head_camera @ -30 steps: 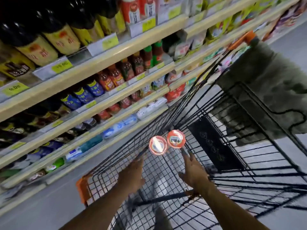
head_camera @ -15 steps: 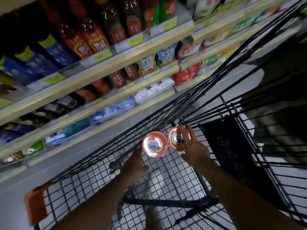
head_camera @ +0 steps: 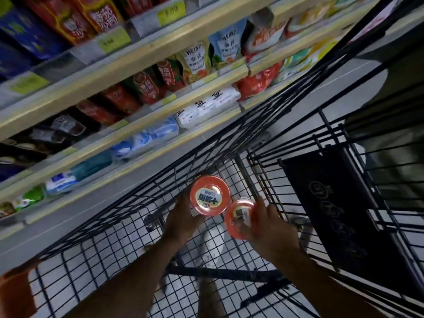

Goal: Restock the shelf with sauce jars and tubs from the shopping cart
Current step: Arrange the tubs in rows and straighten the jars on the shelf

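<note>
Two round tubs with orange lids are inside the black wire shopping cart. My left hand grips the left tub from below and beside it; its lid faces up with a white label. My right hand holds the right tub, fingers curled over its far side, lid tilted toward me. Both tubs are lifted slightly off the cart floor and sit side by side, nearly touching. The shelf with sauce pouches and bottles runs along the left and top.
The cart's black fold-down child seat panel stands to the right of my right hand. Orange corner bumper is at the lower left. Lower shelves carry white and blue packs. Grey floor lies between cart and shelf.
Both hands reached forward and closed round the two tubs, which have lifted and come toward me. The view has dropped closer to the cart and the lower shelves.
</note>
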